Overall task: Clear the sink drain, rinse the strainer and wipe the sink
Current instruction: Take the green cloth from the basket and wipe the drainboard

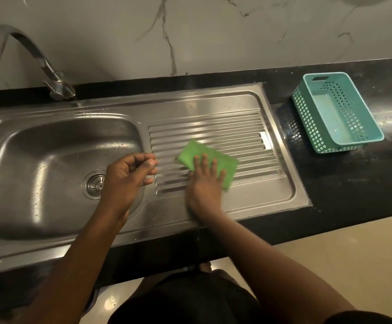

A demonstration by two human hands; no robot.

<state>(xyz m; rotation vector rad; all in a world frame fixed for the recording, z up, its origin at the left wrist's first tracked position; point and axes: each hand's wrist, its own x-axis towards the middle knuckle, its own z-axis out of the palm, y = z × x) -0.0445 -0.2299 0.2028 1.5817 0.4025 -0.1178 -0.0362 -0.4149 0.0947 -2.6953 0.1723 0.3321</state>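
Observation:
A steel sink (pixel 26 146) fills the left of the counter, with a round strainer (pixel 96 183) seated in its drain, partly hidden by my left wrist. To its right lies the ribbed drainboard (pixel 237 127). A folded green cloth (pixel 199 155) lies flat on the ribs. My right hand (pixel 204 183) presses on the cloth with straight fingers. Over the sink's right rim hovers my left hand (pixel 129 174), its fingers loosely curled and holding nothing.
A curved steel tap (pixel 26 52) stands at the back left of the sink. A teal perforated basket (pixel 337 111) sits on the black counter (pixel 344 183) to the right. A marble wall rises behind. The counter's front edge drops to a pale floor.

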